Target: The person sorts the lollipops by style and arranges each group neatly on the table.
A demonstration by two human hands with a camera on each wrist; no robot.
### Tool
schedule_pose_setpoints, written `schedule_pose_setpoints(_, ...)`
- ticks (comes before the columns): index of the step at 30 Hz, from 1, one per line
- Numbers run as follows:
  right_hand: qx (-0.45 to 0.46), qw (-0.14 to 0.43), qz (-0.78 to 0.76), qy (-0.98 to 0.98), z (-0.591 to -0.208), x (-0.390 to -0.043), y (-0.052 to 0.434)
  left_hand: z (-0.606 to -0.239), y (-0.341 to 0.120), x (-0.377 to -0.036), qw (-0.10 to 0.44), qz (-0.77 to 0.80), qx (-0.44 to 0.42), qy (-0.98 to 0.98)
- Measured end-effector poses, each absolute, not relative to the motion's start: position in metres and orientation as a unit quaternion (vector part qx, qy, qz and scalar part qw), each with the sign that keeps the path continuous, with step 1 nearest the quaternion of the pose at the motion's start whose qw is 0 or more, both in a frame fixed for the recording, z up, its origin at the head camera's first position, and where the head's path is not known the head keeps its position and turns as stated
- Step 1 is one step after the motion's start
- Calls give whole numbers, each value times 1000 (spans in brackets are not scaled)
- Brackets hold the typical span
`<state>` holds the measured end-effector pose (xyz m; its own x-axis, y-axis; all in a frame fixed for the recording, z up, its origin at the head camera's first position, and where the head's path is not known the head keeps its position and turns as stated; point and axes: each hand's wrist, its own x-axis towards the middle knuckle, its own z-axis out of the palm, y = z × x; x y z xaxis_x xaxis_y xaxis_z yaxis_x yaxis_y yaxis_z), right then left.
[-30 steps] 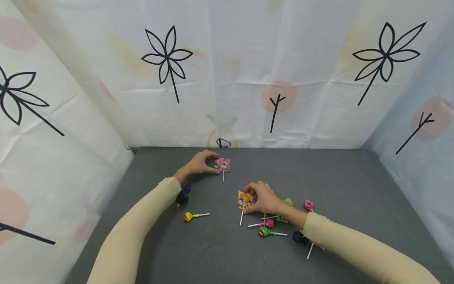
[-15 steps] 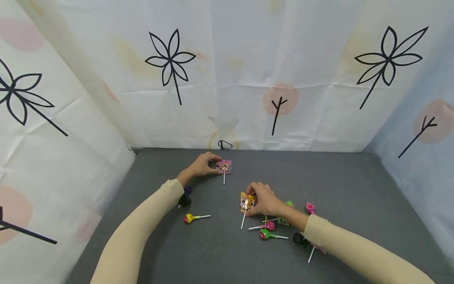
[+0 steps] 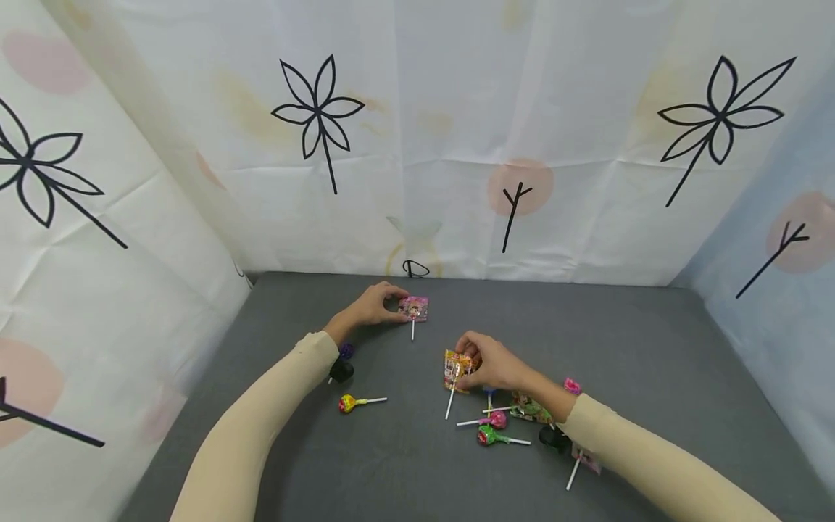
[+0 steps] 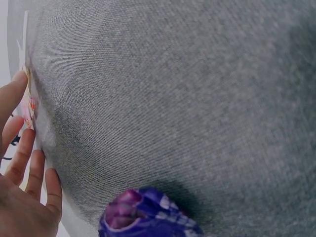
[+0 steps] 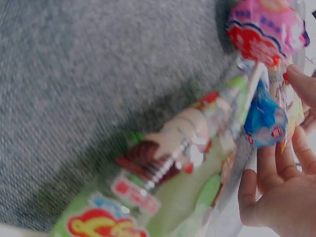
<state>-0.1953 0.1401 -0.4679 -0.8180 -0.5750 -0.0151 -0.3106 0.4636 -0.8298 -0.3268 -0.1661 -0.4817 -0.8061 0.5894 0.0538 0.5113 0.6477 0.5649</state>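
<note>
Seen from the head, clock positions read from the nearest hand. Far left on the grey surface (image 3: 417, 482), a purple lollipop (image 3: 346, 351) lies at 7 o'clock from the left hand (image 3: 373, 306); below it, a yellow lollipop (image 3: 348, 403) points its stick to 3 o'clock. The left hand pinches the left edge of a pink packet lollipop (image 3: 417, 309), whose stick points to 6 o'clock.

Right of that, an orange packet lollipop (image 3: 453, 368) sits at 9 o'clock from the right hand (image 3: 494, 365), held between its thumb and fingers — stick toward 6. At the right hand's 6 o'clock, nearest first, are a blue-wrapped sweet (image 5: 267, 118), a pink ball lollipop (image 3: 499, 419) and a green lollipop (image 3: 488, 435). Between 4 and 5 lies a green packet lollipop (image 3: 533, 410), partly behind the wrist. Farther right, a bright pink lollipop (image 3: 571, 386) sits between 3 and 4; between 4 and 5, a pale pink packet (image 3: 591, 462) — partly covered by the sleeve (image 3: 639, 442).
</note>
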Motion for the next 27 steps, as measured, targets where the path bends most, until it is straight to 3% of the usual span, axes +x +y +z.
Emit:
schedule_pose_setpoints(9,-270,183,-541,775,-466,-202,151,-478,-169,-322,70,310,303,899)
schedule_pose_setpoints(16,-229,156,-560,781,-462,-210,163,-482,-166,-325,62,319,301,896)
schedule_pose_setpoints(27,-171,178,-635,732,-460,-233,171,-481,-160,-325,56,312,308,897)
